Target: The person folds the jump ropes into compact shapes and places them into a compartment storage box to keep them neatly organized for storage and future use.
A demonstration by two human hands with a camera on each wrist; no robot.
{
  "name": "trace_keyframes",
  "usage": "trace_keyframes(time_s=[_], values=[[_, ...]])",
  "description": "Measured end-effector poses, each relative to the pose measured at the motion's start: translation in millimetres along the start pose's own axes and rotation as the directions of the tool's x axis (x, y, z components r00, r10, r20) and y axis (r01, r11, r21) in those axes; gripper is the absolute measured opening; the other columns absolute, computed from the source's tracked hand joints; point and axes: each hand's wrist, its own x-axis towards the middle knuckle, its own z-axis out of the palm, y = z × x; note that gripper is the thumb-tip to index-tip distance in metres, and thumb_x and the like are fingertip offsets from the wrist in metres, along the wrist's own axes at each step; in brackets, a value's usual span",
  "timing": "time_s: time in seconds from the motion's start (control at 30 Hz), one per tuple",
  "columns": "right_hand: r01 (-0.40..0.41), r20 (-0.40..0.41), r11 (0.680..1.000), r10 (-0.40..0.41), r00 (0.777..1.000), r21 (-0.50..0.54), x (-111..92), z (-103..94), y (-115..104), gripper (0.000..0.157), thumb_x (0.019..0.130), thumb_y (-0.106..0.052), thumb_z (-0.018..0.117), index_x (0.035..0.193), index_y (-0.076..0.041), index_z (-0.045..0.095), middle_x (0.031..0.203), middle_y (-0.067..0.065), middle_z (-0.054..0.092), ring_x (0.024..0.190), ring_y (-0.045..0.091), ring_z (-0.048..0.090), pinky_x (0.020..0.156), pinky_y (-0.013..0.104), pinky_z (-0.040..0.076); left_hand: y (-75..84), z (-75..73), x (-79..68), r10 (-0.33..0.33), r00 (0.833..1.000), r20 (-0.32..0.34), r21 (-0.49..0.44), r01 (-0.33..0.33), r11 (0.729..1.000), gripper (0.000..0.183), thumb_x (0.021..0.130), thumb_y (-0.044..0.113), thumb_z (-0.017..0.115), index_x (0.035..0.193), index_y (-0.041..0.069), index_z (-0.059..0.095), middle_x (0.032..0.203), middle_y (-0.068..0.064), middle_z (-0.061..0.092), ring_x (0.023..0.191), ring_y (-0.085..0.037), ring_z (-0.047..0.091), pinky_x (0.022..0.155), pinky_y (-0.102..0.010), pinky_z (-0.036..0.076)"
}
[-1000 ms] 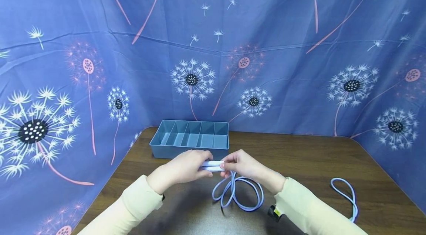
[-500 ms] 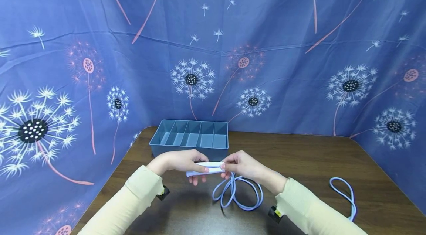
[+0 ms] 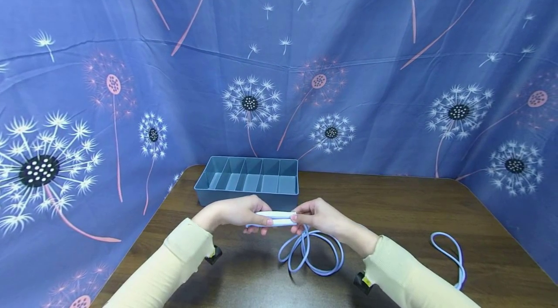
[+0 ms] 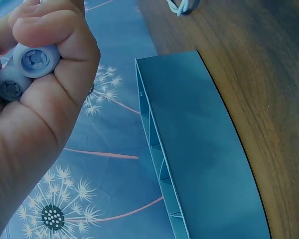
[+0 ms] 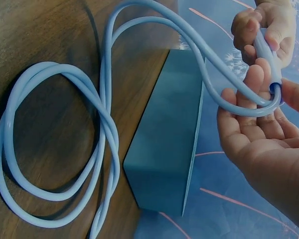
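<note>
Lower centre of the head view: my left hand and right hand hold both jump-rope handles in their fingers; pairing appears done, the cord lying looped on the surface, unfastened.

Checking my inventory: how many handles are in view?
2, both in the left hand: in the head view, one handle shows just above the other. Others may be hidden.
</note>
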Motion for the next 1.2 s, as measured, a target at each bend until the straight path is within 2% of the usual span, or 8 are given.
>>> trace_keyframes(time_s=[0.1,0.23,0.47,0.63,0.77,0.9,1.03,1.2], values=[[0.030,0.000,0.999,-0.030,1.000,-0.016,0.1,-1.4,0.9,0.023,0.093,-0.014,0.059,0.105,0.005,0.065,0.081,0.014,0.069,0.072,0.015,0.065,0.074,0.038,0.055,2.9,-1.4,-2.0,0.006,1.000,-0.002,0.004,-0.006,1.000,0.018,0.096,0.022,0.056,0.086,0.012,0.067,0.068,-0.002,0.063,0.046,-0.008,0.046,0.043,-0.022,0.037],[0.117,-0.004,0.993,-0.117,0.993,-0.033,-1.2,-3.6,5.5,0.027,0.094,-0.019,0.058,0.110,0.002,0.062,0.090,0.018,0.069,0.083,0.020,0.067,0.079,0.032,0.054,9.5,-6.4,-5.0,0.031,0.999,-0.004,0.002,-0.031,1.000,0.020,0.096,0.023,0.055,0.086,0.010,0.066,0.068,-0.004,0.061,0.046,-0.008,0.045,0.042,-0.021,0.036],[0.295,-0.021,0.956,-0.294,0.955,0.008,-5.9,-0.3,23.6,0.037,0.091,-0.007,0.060,0.126,0.002,0.050,0.114,0.031,0.059,0.104,0.025,0.063,0.086,0.028,0.051,31.0,-19.7,-14.2,0.072,0.997,-0.038,-0.054,-0.074,0.996,0.019,0.096,0.022,0.055,0.095,0.007,0.067,0.070,-0.008,0.060,0.047,-0.011,0.044,0.043,-0.022,0.037],[0.356,-0.049,0.922,-0.366,0.929,-0.151,-6.0,1.1,33.7,0.056,0.084,-0.008,0.070,0.134,-0.014,0.047,0.119,0.015,0.062,0.111,0.029,0.058,0.084,0.033,0.050,49.3,-32.0,-22.2,0.121,0.990,-0.075,-0.096,-0.128,0.987,0.023,0.097,0.024,0.053,0.095,0.003,0.064,0.072,-0.011,0.057,0.048,-0.011,0.044,0.045,-0.023,0.038],[0.336,-0.046,0.885,-0.369,0.928,-0.321,-7.0,-1.5,40.8,0.065,0.079,-0.024,0.076,0.135,-0.027,0.045,0.123,0.001,0.062,0.119,0.024,0.053,0.090,0.041,0.044,68.3,-42.0,-29.4,0.168,0.979,-0.119,-0.102,-0.180,0.978,0.027,0.097,0.027,0.053,0.094,0.002,0.063,0.072,-0.008,0.057,0.048,-0.012,0.043,0.046,-0.024,0.037],[0.315,-0.039,0.866,-0.357,0.933,-0.389,-7.9,-4.2,51.2,0.056,0.080,-0.032,0.075,0.130,-0.026,0.050,0.121,0.000,0.063,0.115,0.021,0.056,0.091,0.045,0.043,83.6,-52.8,-36.2,0.195,0.961,-0.195,-0.093,-0.216,0.972,0.027,0.097,0.027,0.053,0.097,0.002,0.062,0.071,-0.005,0.056,0.048,-0.012,0.042,0.046,-0.025,0.037],[0.345,-0.033,0.837,-0.395,0.918,-0.425,-7.1,-5.1,63.7,0.033,0.087,-0.027,0.069,0.115,-0.015,0.059,0.110,0.002,0.068,0.103,0.018,0.063,0.087,0.038,0.049,91.9,-61.5,-41.8,0.212,0.942,-0.262,-0.105,-0.246,0.964,0.025,0.097,0.024,0.052,0.102,0.001,0.061,0.073,-0.005,0.056,0.049,-0.013,0.043,0.047,-0.026,0.037],[0.398,-0.015,0.813,-0.446,0.895,-0.425,-6.4,-3.9,74.3,0.010,0.097,-0.015,0.052,0.099,-0.011,0.061,0.091,0.004,0.069,0.086,0.008,0.065,0.076,0.028,0.053,94.8,-66.3,-45.3,0.231,0.927,-0.294,-0.163,-0.287,0.944,0.025,0.098,0.021,0.052,0.103,-0.001,0.060,0.074,-0.005,0.056,0.049,-0.013,0.041,0.047,-0.025,0.035]])
